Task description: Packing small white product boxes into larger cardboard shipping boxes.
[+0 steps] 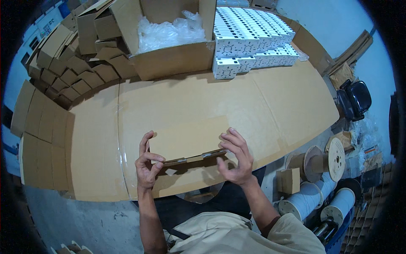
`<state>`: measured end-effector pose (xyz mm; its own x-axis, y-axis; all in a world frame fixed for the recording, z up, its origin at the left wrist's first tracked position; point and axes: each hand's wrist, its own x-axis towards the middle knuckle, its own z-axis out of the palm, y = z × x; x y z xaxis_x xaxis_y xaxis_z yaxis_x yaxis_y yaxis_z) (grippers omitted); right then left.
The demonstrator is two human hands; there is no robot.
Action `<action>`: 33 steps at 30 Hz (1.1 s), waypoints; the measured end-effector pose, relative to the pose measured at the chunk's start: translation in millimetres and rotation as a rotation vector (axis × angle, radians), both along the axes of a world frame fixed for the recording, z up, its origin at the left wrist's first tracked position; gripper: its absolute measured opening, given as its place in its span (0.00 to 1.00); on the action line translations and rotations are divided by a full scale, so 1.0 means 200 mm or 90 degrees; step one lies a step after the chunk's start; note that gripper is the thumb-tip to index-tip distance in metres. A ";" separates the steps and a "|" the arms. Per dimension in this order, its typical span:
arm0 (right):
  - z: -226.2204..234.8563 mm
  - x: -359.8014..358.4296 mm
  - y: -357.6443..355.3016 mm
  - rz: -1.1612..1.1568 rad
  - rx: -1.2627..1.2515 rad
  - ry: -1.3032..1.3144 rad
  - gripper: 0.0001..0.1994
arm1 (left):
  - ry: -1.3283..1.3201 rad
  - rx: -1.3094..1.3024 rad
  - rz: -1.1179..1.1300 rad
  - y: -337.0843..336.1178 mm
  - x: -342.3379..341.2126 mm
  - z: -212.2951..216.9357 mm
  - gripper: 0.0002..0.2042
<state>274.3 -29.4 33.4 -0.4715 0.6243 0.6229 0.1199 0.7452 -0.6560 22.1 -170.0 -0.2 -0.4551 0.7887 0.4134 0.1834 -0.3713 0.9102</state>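
Observation:
A small brown cardboard carton lies before me, its long near edge showing folded flaps and a dark slit. At the carton's near left corner, my left hand pinches it between thumb and fingers, with the index finger up along its left end. My right hand is at the right end, fingers spread and reaching over that edge, the thumb apart from the carton. A small pale patch shows on the cardboard table cover just below the carton's near edge.
The cardboard-covered table carries stacked white printed boxes, an open carton of clear plastic bags and piled brown cartons. More brown cartons stand at the left edge. Cable spools and a black chair are beyond the right edge.

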 end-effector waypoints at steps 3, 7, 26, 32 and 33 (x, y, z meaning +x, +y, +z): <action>-0.01 0.06 0.08 0.056 -0.048 0.031 0.13 | 0.009 -0.004 0.004 0.00 -0.01 0.00 0.08; -0.02 0.06 0.13 0.073 -0.025 0.035 0.12 | 0.020 0.003 0.010 0.01 -0.01 -0.01 0.08; 0.02 -0.07 -0.02 0.021 0.116 -0.076 0.17 | 0.369 -0.047 0.248 0.02 0.27 0.10 0.22; -0.02 -0.13 -0.03 -0.029 0.138 -0.076 0.13 | 0.384 -0.047 0.318 0.07 0.34 0.12 0.20; -0.01 -0.13 -0.03 -0.024 0.135 -0.072 0.12 | 0.385 -0.047 0.320 0.07 0.34 0.12 0.20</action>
